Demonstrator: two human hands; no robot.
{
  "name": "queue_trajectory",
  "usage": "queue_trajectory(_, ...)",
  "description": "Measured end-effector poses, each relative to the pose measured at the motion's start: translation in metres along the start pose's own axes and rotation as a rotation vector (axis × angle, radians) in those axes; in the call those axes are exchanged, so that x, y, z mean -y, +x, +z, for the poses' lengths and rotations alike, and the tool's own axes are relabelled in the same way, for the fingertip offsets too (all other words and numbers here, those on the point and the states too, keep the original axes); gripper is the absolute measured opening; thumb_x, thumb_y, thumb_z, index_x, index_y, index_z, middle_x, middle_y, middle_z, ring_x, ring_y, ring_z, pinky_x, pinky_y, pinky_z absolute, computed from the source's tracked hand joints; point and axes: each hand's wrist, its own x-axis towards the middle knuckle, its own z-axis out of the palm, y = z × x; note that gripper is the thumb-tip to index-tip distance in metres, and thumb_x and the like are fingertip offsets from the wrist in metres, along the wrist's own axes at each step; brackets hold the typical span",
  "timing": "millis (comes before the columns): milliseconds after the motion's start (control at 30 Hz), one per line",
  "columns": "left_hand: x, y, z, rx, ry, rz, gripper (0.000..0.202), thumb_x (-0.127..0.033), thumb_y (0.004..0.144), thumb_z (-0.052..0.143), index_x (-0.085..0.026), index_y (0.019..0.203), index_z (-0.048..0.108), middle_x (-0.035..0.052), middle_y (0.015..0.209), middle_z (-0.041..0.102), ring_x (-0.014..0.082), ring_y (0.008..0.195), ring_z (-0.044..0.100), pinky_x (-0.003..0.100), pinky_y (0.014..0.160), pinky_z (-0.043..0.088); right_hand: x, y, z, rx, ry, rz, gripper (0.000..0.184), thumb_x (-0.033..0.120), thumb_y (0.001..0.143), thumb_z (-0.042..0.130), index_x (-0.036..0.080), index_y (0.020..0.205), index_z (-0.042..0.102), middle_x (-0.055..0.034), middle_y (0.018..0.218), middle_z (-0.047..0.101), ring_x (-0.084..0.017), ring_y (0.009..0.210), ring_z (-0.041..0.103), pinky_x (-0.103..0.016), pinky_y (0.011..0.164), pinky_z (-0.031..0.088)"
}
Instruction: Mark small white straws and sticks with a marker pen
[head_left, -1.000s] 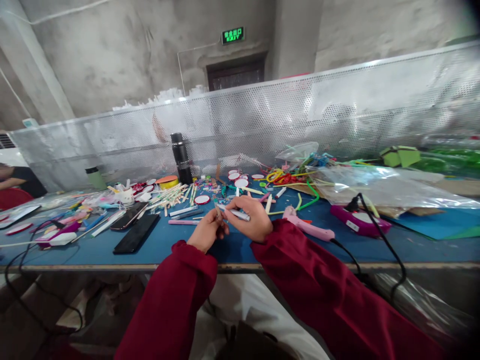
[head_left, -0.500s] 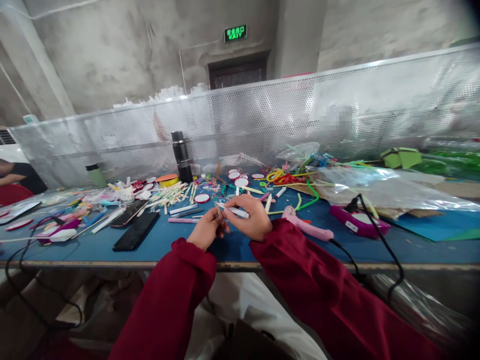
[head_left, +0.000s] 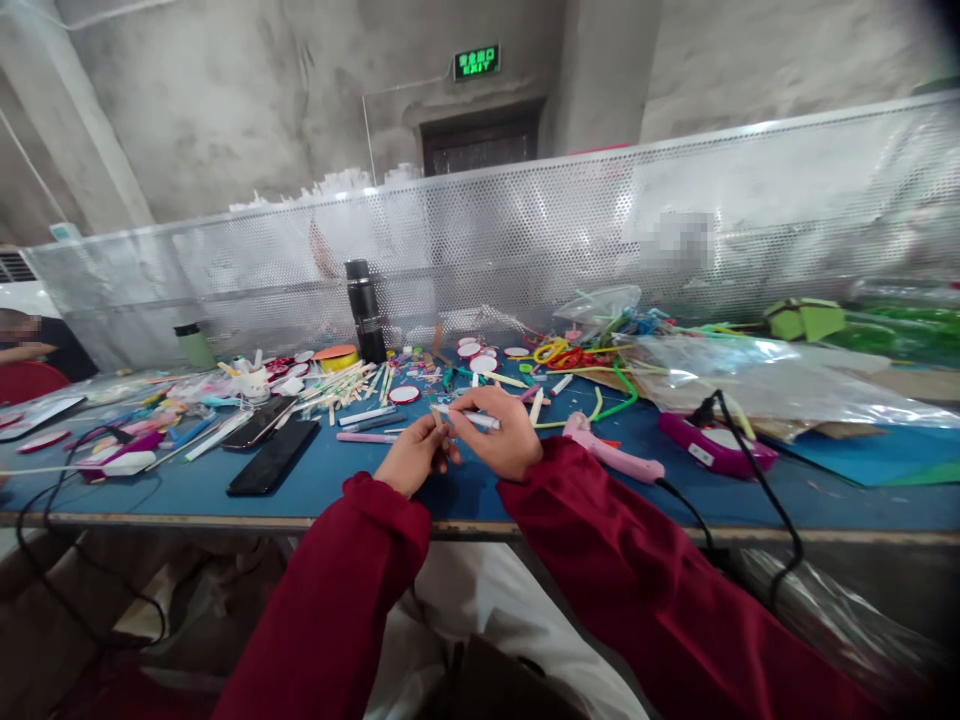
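My right hand (head_left: 508, 436) is closed around a white marker (head_left: 486, 421), its tip pointing left toward my other hand. Pinched in the fingers of my left hand (head_left: 409, 456) is a small, pale wooden stick (head_left: 436, 416), mostly covered by the fingers. The marker's tip meets or nearly meets the stick; I cannot tell which. Both hands are just above the front of the blue table (head_left: 187, 497). Left of them lie a pink marker (head_left: 364, 438) and capped markers (head_left: 367, 416). A pink glue gun (head_left: 622, 460) rests to the right of my right hand.
A black phone (head_left: 274, 458) lies at left. Behind it are loose wooden sticks (head_left: 352, 390) and a black thermos (head_left: 365, 315). Purple power strips (head_left: 716, 443) with cables, plastic sheeting (head_left: 757, 380) and a perforated metal screen (head_left: 510, 225) surround the workspace. Another person (head_left: 56, 345) sits far left.
The view has shifted very slightly. Both hands keep their hold on the marker and the stick, with hardly any visible movement.
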Motion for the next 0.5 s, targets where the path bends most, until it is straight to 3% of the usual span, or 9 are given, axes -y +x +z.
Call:
queue_trajectory(200, -0.0027, -0.0009, 0.0003, 0.0, -0.031, -0.024, 0.041, -0.058, 0.087, 0.062, -0.018, 0.09, 0.054, 0.0007, 0.066, 0.065, 0.0081, 0.045, 0.051, 0.02, 0.044, 0.027, 0.0009, -0.0004, -0.0008, -0.046, -0.022, 0.046, 0.008, 0.024, 0.09, 0.061, 0.024, 0.086, 0.068, -0.0018, 0.08, 0.074, -0.019, 0.078, 0.067, -0.034, 0.077, 0.049)
queue_trajectory(500, -0.0006, 0.0, -0.0009, -0.026, -0.06, -0.002, 0.051, -0.069, 0.084, 0.06, -0.019, 0.093, 0.052, -0.0001, 0.065, 0.066, 0.0078, 0.042, 0.051, 0.02, 0.041, 0.025, 0.0008, -0.0001, -0.0028, -0.015, -0.032, 0.086, 0.015, 0.029, 0.096, 0.057, 0.024, 0.091, 0.07, -0.0032, 0.084, 0.075, -0.02, 0.081, 0.067, -0.035, 0.078, 0.05)
